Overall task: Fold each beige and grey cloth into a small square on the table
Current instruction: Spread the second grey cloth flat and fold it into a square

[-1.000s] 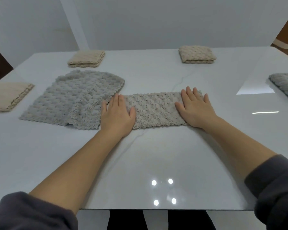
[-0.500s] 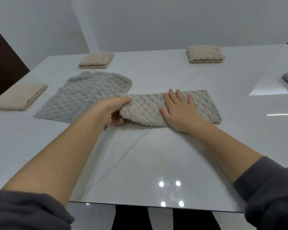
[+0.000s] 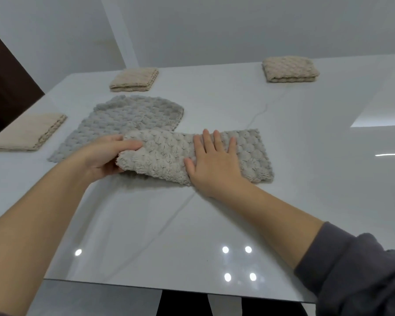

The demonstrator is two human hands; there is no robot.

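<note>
Left hand (image 3: 105, 156) grips the lifted left end of the folded strip of cloth (image 3: 249, 151) at table (image 3: 146, 236) centre; right hand (image 3: 214, 163) lies flat, fingers spread, pinning the middle, likely as the crease line for folding over

Nothing here can be read: no writing, label, brand mark, number or sign shows on the middle cloth (image 3: 249, 151), on the table (image 3: 146, 236), or anywhere else in the room.
</note>
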